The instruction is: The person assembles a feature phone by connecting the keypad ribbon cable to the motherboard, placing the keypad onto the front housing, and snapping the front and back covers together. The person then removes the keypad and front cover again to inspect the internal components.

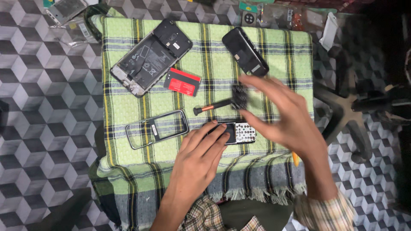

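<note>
1. The left hand (201, 156) is laid flat on the small keypad phone (234, 133), and its fingertips press the dark end of it down. The grip here is not clenched; the fingers are stretched and only hold the phone steady against the cloth.
2. The right hand (284, 115) is raised a little above the phone. A small dark part (239, 97) is pinched between its thumb and fingers. This hand is blurred, so the exact kind of the part cannot be told.
3. The keypad phone lies near the front edge of the green checked cloth (205, 64), just below the screwdriver (212, 105). Its cover is removed: a white field with rows of small dots is seen at the right end, and a dark area at the left end.
4. It is judged that the pinched part can be dropped, because it is held only by the fingertips. On the rough cloth it can be hard to find.
5. The phone can also slide if the left fingers are lifted, and the open keypad field can be scratched or soiled.
6. Further away are seen an empty front frame (157, 128), a red card (183, 81), an opened smartphone (150, 56) and a black phone body (245, 51).
</note>
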